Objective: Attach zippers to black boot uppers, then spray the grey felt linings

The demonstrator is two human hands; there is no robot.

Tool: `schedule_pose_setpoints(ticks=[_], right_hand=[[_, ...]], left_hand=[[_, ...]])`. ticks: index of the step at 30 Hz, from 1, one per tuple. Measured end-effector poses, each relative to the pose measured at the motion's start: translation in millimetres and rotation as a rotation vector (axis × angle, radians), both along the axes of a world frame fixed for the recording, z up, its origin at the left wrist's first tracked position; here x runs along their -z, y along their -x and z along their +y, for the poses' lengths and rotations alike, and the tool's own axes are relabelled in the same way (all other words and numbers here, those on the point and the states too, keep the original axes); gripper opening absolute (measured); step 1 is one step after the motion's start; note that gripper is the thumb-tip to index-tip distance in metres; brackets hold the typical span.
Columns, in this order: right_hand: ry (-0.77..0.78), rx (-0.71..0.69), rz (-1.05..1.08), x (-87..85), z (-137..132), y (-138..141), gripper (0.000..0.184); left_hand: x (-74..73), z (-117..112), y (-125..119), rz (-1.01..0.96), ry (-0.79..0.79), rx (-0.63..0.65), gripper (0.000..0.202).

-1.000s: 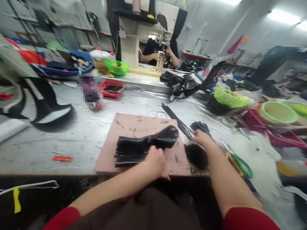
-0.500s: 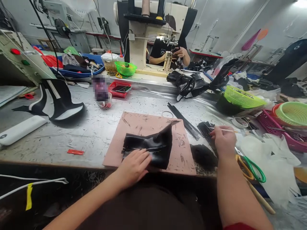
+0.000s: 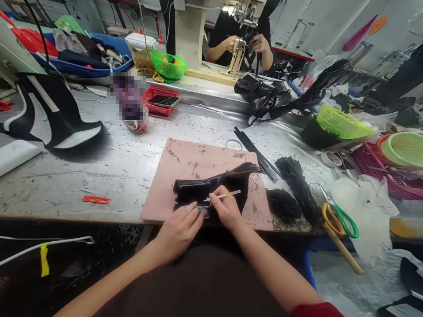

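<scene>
A shiny black leather piece (image 3: 214, 187) lies on a pink board (image 3: 185, 165) near the table's front edge. My left hand (image 3: 178, 229) rests flat on the piece's near edge, fingers stretched out and pressing it down. My right hand (image 3: 226, 209) is closed on a thin white pen (image 3: 224, 196), its tip pointing left onto the leather just beyond my left fingertips.
Black strips (image 3: 256, 152) and a bundle of thin black pieces (image 3: 297, 185) lie right of the board. Scissors with orange and green handles (image 3: 339, 218) sit at the right. A black-and-white boot upper (image 3: 49, 119) lies left. Another person (image 3: 238, 39) works at a sewing machine behind.
My right hand came from the right side of the table to the leather, carrying the pen. My left hand stayed on the piece. The view tilted down.
</scene>
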State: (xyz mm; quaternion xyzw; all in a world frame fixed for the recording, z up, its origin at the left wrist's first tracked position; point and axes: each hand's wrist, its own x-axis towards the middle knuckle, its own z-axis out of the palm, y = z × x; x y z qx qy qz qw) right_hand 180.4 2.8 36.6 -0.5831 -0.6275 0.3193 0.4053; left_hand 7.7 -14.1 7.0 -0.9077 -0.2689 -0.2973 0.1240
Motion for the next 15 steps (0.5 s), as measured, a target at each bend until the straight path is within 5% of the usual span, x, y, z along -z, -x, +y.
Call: schedule_pose_setpoints(ticks=[15], right_hand=[[-0.102,-0.085,-0.280,-0.1,-7.6,5.4,0.019]], left_hand=[[12.1,5.9,3.3,0.112,0.057,0.028,0.031]])
